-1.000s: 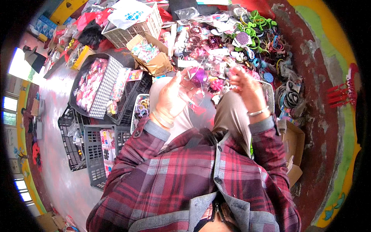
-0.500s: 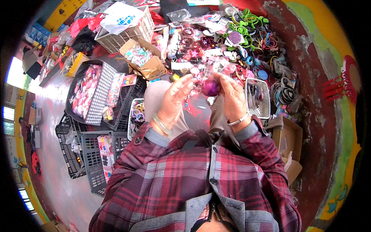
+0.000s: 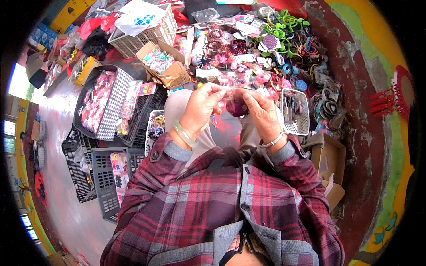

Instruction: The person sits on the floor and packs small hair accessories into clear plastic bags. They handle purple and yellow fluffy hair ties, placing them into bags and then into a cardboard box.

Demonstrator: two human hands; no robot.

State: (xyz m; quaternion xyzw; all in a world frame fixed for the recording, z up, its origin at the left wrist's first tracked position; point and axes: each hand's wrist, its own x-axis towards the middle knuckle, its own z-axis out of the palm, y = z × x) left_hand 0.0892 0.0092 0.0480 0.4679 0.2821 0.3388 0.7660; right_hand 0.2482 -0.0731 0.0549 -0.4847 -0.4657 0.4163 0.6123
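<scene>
A round, shiny dark purple item (image 3: 237,107), seemingly inside a clear plastic bag, hangs between my two hands above my knees. My right hand (image 3: 263,111) pinches it by its upper right side, thumb and fingers pressed together. The fingertips of my left hand (image 3: 202,107) are closed at the upper left edge of the clear plastic. What kind of thing the purple item is, I cannot make out. Just beyond my fingers lies a spread of pink and red hair accessories (image 3: 262,80), several of them in clear wrapping.
A white basket of dark hair clips (image 3: 295,116) stands right of my right hand. To the left are a cardboard box of small packets (image 3: 175,73), a black case of pink packets (image 3: 120,99) and a grey crate (image 3: 106,177). Green headbands (image 3: 284,31) lie at the far right.
My left hand has moved right and its fingers have closed on the plastic by the purple item. My right hand has tilted inward, covering more of the item's top.
</scene>
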